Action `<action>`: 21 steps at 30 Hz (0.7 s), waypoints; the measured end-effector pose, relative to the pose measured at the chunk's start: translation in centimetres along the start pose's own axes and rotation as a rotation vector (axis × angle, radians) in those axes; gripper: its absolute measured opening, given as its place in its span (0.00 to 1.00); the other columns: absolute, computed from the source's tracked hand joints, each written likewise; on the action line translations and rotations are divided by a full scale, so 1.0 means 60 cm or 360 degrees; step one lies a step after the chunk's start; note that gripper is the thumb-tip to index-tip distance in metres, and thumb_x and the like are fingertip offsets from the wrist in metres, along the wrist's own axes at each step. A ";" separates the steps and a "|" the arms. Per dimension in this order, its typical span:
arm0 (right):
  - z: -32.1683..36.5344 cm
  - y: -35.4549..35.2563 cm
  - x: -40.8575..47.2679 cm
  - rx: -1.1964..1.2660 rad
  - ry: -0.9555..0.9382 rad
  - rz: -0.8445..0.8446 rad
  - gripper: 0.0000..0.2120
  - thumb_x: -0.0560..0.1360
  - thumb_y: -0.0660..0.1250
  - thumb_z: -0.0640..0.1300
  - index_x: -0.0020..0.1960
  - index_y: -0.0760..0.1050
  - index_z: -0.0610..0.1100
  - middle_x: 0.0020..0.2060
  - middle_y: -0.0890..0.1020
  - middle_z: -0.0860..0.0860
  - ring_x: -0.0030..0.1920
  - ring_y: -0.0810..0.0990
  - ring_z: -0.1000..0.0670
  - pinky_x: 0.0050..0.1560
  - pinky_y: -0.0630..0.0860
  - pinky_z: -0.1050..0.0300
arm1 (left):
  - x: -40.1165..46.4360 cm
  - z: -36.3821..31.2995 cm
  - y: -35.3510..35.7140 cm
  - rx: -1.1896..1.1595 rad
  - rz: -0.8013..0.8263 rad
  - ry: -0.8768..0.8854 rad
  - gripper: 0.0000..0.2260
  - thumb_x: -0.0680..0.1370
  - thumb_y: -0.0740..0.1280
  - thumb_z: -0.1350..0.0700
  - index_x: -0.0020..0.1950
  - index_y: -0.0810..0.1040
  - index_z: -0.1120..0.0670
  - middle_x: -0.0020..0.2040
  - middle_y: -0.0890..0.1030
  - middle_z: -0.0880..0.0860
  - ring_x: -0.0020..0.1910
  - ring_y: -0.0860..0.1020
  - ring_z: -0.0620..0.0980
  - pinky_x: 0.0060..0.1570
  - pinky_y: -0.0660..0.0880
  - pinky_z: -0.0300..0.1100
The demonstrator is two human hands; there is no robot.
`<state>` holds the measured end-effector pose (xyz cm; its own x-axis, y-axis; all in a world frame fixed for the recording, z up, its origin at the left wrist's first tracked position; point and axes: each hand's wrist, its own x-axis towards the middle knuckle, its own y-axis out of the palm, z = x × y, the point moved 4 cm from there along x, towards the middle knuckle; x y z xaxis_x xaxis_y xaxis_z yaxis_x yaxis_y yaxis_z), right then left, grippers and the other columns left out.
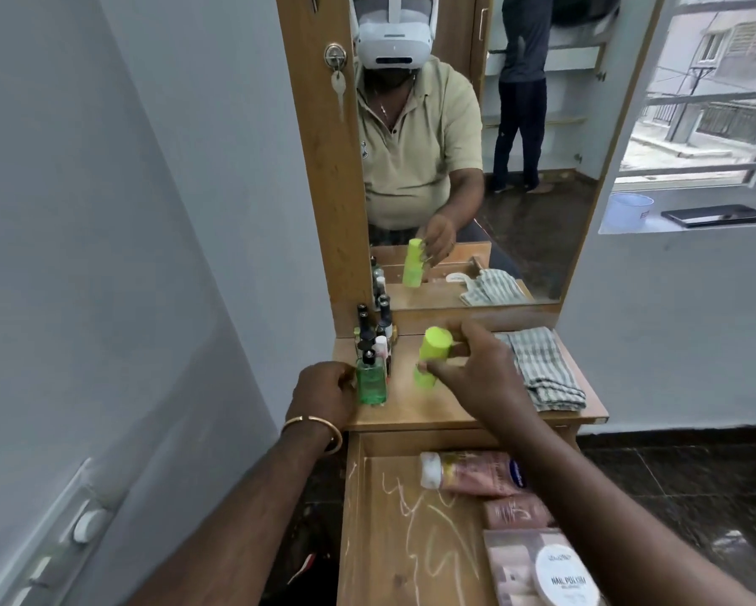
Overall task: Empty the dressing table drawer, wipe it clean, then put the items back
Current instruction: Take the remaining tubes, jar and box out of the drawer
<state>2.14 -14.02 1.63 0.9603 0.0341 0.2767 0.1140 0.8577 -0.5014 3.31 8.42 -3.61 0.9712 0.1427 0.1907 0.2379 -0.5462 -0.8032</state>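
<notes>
Fingers of the right hand (481, 369) are being curled round a lime-green plastic bottle (431, 356), tilted cap-up above the wooden tabletop (433, 408), while the left hand (323, 389) is gripping a green glass bottle (371, 380).

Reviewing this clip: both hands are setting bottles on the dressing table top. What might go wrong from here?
1. The left hand holds the green bottle right against the crowded small bottles; a nudge may topple them.
2. The right hand holds the lime bottle tilted; set down so, it may roll.
3. The open drawer juts out beneath both arms and could be bumped.
</notes>
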 end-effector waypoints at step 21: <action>-0.050 0.104 0.138 -0.0138 -0.0190 -0.0249 0.28 0.62 0.79 0.31 0.55 0.69 0.45 0.51 0.72 0.49 0.49 0.73 0.50 0.50 0.77 0.47 | 0.001 0.018 0.011 0.0008 -0.0046 0.0181 0.09 0.73 0.64 0.63 0.38 0.83 0.57 0.33 0.81 0.55 0.37 0.78 0.55 0.38 0.78 0.50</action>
<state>11.56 -9.91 -1.70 0.8929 -0.0313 0.4492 0.2859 0.8101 -0.5119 3.48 8.98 -4.75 0.9589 0.0634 0.2765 0.2661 -0.5389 -0.7992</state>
